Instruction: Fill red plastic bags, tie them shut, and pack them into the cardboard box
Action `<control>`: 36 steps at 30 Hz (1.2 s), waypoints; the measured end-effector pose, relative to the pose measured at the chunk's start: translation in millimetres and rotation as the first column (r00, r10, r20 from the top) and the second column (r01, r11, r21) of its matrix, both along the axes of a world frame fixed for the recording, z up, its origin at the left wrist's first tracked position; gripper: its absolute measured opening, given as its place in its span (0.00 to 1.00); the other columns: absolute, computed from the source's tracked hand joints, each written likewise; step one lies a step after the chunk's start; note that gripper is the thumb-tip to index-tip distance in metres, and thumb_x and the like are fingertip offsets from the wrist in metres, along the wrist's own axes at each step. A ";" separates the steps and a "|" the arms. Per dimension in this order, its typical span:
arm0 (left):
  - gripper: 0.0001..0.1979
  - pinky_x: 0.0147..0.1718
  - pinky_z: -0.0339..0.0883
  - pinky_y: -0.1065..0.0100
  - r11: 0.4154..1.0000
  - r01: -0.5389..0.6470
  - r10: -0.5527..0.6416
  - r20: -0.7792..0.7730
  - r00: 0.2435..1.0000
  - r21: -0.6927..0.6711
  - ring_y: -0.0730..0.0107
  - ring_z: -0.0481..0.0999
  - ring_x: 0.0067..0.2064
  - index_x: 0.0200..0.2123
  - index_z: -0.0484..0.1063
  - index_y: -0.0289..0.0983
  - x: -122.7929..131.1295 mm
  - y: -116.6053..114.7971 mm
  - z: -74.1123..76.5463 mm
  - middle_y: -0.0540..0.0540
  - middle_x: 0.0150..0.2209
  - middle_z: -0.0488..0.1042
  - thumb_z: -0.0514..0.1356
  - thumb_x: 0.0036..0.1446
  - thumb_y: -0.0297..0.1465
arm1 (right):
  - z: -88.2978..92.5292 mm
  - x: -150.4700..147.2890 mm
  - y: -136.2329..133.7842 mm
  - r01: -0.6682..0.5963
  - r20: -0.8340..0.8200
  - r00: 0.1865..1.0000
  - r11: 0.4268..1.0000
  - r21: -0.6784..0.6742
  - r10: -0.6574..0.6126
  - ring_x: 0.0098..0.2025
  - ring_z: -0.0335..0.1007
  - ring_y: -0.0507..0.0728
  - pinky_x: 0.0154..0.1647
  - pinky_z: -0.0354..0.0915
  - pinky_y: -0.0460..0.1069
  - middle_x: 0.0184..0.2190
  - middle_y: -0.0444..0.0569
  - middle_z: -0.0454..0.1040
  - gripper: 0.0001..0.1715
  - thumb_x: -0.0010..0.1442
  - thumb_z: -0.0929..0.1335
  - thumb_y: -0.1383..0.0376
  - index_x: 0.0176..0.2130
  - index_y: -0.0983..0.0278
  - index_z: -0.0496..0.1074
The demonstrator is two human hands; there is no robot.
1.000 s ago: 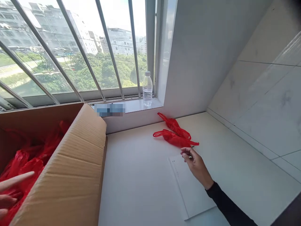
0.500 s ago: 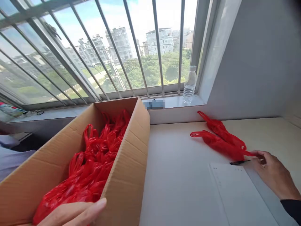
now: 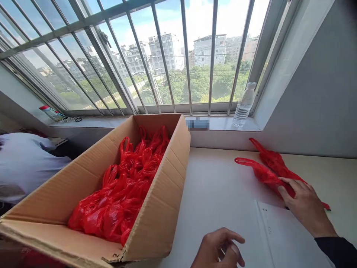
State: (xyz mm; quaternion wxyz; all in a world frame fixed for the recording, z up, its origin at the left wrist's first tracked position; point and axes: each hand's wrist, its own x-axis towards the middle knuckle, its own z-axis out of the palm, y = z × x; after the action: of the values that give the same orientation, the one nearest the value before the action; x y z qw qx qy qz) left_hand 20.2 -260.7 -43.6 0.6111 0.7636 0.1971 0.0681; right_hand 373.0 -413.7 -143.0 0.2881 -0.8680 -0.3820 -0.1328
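Note:
My right hand lies over the near one of two red plastic bags, its thumb and fingers closing on the bag's body; the exact grip is partly hidden. Behind it a second red plastic bag stretches along the table, partly under the hand. My left hand hovers at the bottom over the table, loosely curled with the index finger out, and nothing shows in it. A large open cardboard box stands left of it, heaped inside with red plastic bags.
White papers lie on the white table, with a dark object mostly covered by my right hand. A water bottle stands on the sill before a barred window. At far left is a person in a pale shirt.
My left hand has left the box edge and moved right, over the table. My right hand has shifted from the bag's near end onto its body. The view has turned left.

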 end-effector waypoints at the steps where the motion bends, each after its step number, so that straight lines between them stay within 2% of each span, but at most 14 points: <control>1: 0.16 0.27 0.72 0.69 0.999 -0.009 0.008 -0.026 1.000 -0.048 0.69 0.78 0.30 0.51 0.73 0.34 7.5 3.2 -6.3 0.44 0.33 0.80 0.53 0.71 0.38 | 11.6 -12.8 1.3 -0.015 -0.024 1.000 1.000 0.020 0.016 0.53 0.70 0.72 0.56 0.62 0.68 0.48 0.60 0.77 0.24 0.68 0.61 0.49 0.53 0.59 0.71; 4: 0.18 0.31 0.72 0.65 0.994 -0.065 0.059 -0.067 0.996 -0.092 0.64 0.79 0.37 0.55 0.70 0.36 21.8 12.2 -13.1 0.38 0.42 0.79 0.51 0.70 0.38 | 42.5 -60.6 9.8 -0.122 -0.062 0.990 0.990 0.070 0.126 0.52 0.70 0.69 0.53 0.66 0.65 0.48 0.55 0.76 0.18 0.69 0.63 0.52 0.51 0.56 0.72; 7: 0.20 0.53 0.69 0.52 0.967 -0.177 0.176 0.021 0.984 0.182 0.55 0.71 0.57 0.62 0.66 0.43 31.1 20.2 -14.5 0.37 0.59 0.70 0.51 0.70 0.36 | 61.0 -109.4 22.8 -0.308 -0.094 0.944 0.948 0.079 0.315 0.50 0.72 0.64 0.56 0.68 0.64 0.46 0.50 0.76 0.12 0.69 0.64 0.62 0.51 0.54 0.72; 10: 0.24 0.61 0.61 0.42 0.784 -0.224 0.171 0.146 0.975 0.579 0.49 0.63 0.65 0.66 0.63 0.44 38.8 29.1 -27.9 0.38 0.64 0.66 0.54 0.67 0.31 | 66.2 -143.1 32.6 -0.470 -0.128 0.871 0.880 0.070 0.475 0.48 0.74 0.61 0.65 0.63 0.68 0.44 0.49 0.76 0.16 0.67 0.63 0.71 0.51 0.56 0.72; 12: 0.21 0.56 0.66 0.45 0.711 -0.158 0.096 0.128 0.987 0.686 0.49 0.69 0.59 0.60 0.70 0.45 40.1 35.3 -42.0 0.41 0.57 0.73 0.58 0.65 0.29 | 66.3 -153.1 31.8 -0.497 -0.156 0.852 0.865 0.063 0.500 0.48 0.74 0.59 0.66 0.61 0.68 0.44 0.49 0.77 0.17 0.67 0.64 0.71 0.52 0.56 0.71; 16: 0.10 0.43 0.71 0.52 0.721 -0.115 0.052 0.111 0.992 0.684 0.54 0.74 0.46 0.46 0.76 0.43 30.5 46.8 -60.6 0.44 0.41 0.78 0.57 0.66 0.28 | 71.9 -151.2 8.9 -0.422 -0.192 0.882 0.903 0.084 0.430 0.54 0.71 0.59 0.69 0.55 0.69 0.51 0.49 0.76 0.18 0.68 0.66 0.67 0.56 0.56 0.69; 18: 0.09 0.43 0.72 0.54 0.709 -0.143 0.065 0.138 0.988 0.690 0.54 0.73 0.47 0.47 0.74 0.42 24.9 49.3 -60.9 0.42 0.44 0.76 0.57 0.66 0.29 | 76.9 -149.5 -4.5 -0.271 -0.266 0.915 0.951 0.149 0.302 0.51 0.71 0.59 0.64 0.61 0.65 0.47 0.47 0.77 0.12 0.70 0.64 0.65 0.52 0.56 0.70; 20: 0.09 0.45 0.72 0.54 0.673 -0.154 0.044 0.169 0.985 0.723 0.52 0.71 0.51 0.48 0.73 0.43 22.7 47.5 -57.5 0.41 0.50 0.73 0.59 0.64 0.29 | 80.2 -154.2 -11.0 -0.187 -0.344 0.907 0.964 0.191 0.244 0.46 0.71 0.58 0.54 0.67 0.59 0.41 0.46 0.77 0.06 0.71 0.64 0.64 0.46 0.57 0.70; 23: 0.12 0.53 0.67 0.49 0.638 -0.115 -0.060 0.197 0.979 0.761 0.49 0.68 0.57 0.48 0.71 0.42 24.7 38.3 -52.5 0.40 0.56 0.70 0.60 0.62 0.25 | 77.9 -173.3 -4.3 -0.316 -0.347 0.866 0.931 0.181 0.361 0.44 0.69 0.59 0.48 0.66 0.57 0.41 0.46 0.77 0.09 0.67 0.69 0.60 0.47 0.58 0.70; 26: 0.14 0.58 0.62 0.48 0.676 -0.089 -0.121 0.229 0.966 0.731 0.50 0.68 0.59 0.49 0.69 0.42 24.9 29.9 -52.7 0.41 0.53 0.75 0.59 0.62 0.23 | 70.3 -191.6 9.8 -0.365 -0.316 0.865 0.921 0.137 0.390 0.42 0.68 0.60 0.45 0.64 0.56 0.41 0.47 0.77 0.11 0.65 0.70 0.61 0.47 0.59 0.70; 29: 0.13 0.57 0.61 0.48 0.704 -0.126 -0.070 0.245 0.967 0.699 0.53 0.71 0.52 0.50 0.69 0.43 18.3 29.8 -55.4 0.45 0.44 0.77 0.58 0.64 0.24 | 67.1 -197.6 15.0 -0.329 -0.311 0.878 0.931 0.158 0.363 0.38 0.66 0.58 0.41 0.62 0.54 0.35 0.46 0.76 0.03 0.68 0.66 0.66 0.42 0.60 0.70; 32: 0.09 0.55 0.62 0.47 0.666 -0.206 0.024 0.256 0.966 0.717 0.54 0.71 0.46 0.45 0.72 0.44 9.6 33.9 -54.0 0.47 0.38 0.76 0.59 0.63 0.26 | 69.9 -197.4 10.3 -0.303 -0.324 0.877 0.931 0.202 0.356 0.36 0.65 0.57 0.40 0.61 0.53 0.34 0.44 0.76 0.04 0.68 0.66 0.68 0.42 0.59 0.70; 34: 0.08 0.52 0.64 0.49 0.634 -0.268 0.105 0.263 0.959 0.725 0.53 0.71 0.48 0.44 0.74 0.45 5.0 34.7 -49.1 0.45 0.42 0.76 0.61 0.63 0.28 | 72.5 -198.7 5.7 -0.279 -0.351 0.869 0.932 0.232 0.348 0.36 0.65 0.56 0.39 0.61 0.52 0.34 0.44 0.75 0.04 0.67 0.66 0.68 0.42 0.59 0.70; 36: 0.11 0.51 0.66 0.53 0.665 -0.321 0.168 0.284 0.944 0.674 0.52 0.71 0.52 0.48 0.76 0.46 0.8 33.7 -42.0 0.44 0.50 0.75 0.62 0.62 0.30 | 74.3 -201.5 2.1 -0.254 -0.382 0.860 0.933 0.253 0.338 0.36 0.64 0.55 0.38 0.61 0.52 0.34 0.44 0.75 0.05 0.67 0.66 0.70 0.42 0.59 0.70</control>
State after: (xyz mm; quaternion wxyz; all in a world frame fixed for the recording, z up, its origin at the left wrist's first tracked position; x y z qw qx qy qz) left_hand 21.0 -227.0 -85.6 0.2695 0.8954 0.1951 0.2959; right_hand 171.5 -411.6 -68.7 0.4635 -0.7744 -0.4256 0.0662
